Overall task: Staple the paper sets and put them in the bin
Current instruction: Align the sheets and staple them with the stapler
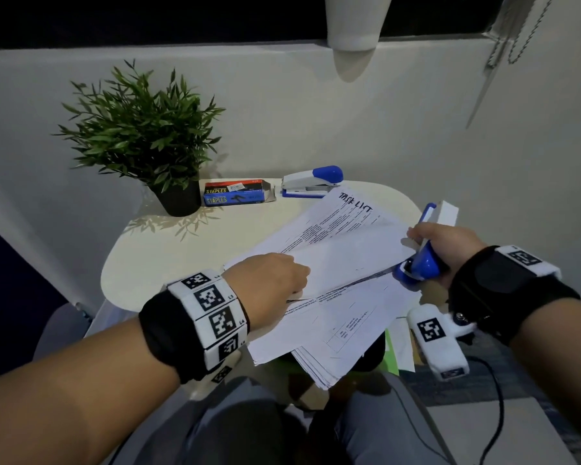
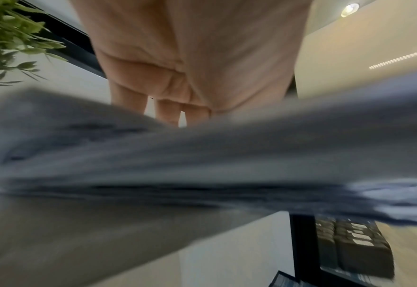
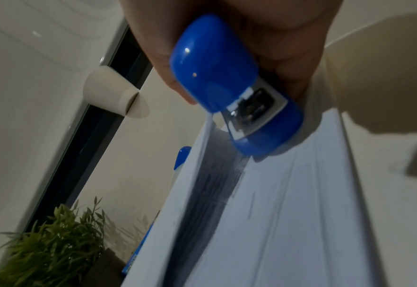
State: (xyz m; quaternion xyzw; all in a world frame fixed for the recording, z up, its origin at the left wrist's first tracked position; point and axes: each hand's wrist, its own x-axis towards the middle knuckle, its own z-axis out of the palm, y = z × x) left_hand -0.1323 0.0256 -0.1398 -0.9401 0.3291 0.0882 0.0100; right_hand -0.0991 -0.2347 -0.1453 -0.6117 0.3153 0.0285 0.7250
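My left hand (image 1: 275, 276) holds the top paper set (image 1: 342, 243), headed "TASK LIST", by its left edge, lifted a little off the loose paper stack (image 1: 332, 327). My right hand (image 1: 446, 243) grips a blue and white stapler (image 1: 420, 263), its mouth over the set's near right corner. The right wrist view shows the stapler (image 3: 215, 64) in my right hand (image 3: 276, 29), with the papers (image 3: 301, 213) under it. In the left wrist view my left hand (image 2: 178, 68) reaches behind blurred paper (image 2: 202, 155). No bin is clearly in view.
A second stapler (image 1: 312, 181), a staples box (image 1: 239, 193) and a potted plant (image 1: 141, 135) stand at the back of the white round table (image 1: 182, 256). The stack overhangs the table's near edge above my lap. Something green (image 1: 391, 354) shows under the papers.
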